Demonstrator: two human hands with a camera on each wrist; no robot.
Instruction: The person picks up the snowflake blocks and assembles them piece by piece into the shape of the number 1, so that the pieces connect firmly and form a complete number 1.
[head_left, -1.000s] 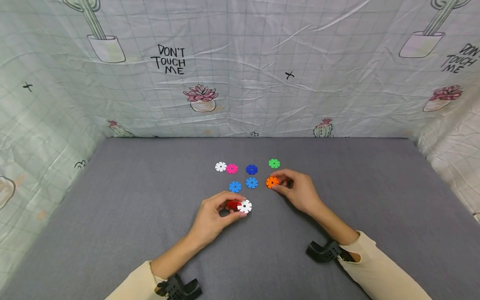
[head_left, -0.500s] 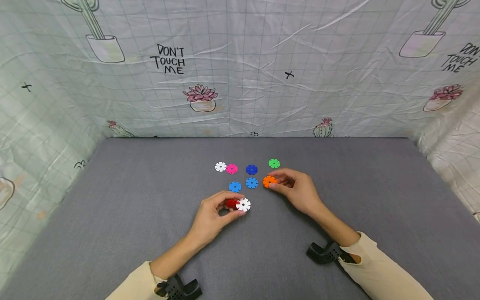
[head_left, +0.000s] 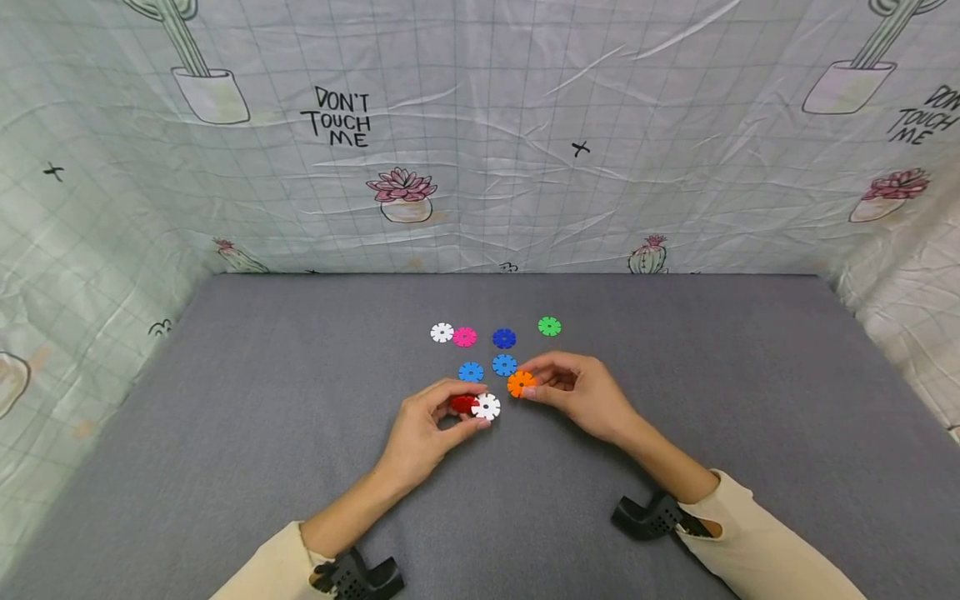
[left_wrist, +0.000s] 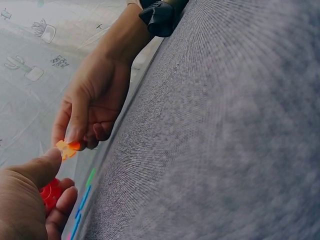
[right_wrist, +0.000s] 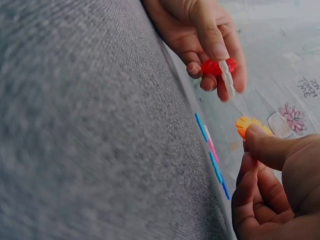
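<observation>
In the head view my left hand (head_left: 427, 429) pinches a white notched plastic disc (head_left: 486, 407) between thumb and fingers. A red disc (head_left: 463, 404) sits behind it; the right wrist view has the red piece (right_wrist: 210, 67) crossing the white one (right_wrist: 227, 82) at an angle, as if slotted together. My right hand (head_left: 585, 393) pinches an orange disc (head_left: 521, 384) by its right edge, thumb in front. The orange disc is a short gap to the right of the white one, and both are held above the table.
Two light-blue discs (head_left: 471, 372) lie flat just beyond the hands on the grey cloth (head_left: 300, 433). Farther back lie a white disc (head_left: 442, 332), a pink disc (head_left: 465, 337), a dark-blue disc (head_left: 504, 338) and a green disc (head_left: 550, 326). A printed curtain (head_left: 480, 133) closes off the back.
My right hand has carried the orange disc left and toward me, closer to the white disc. The left hand with its two discs has shifted only slightly.
</observation>
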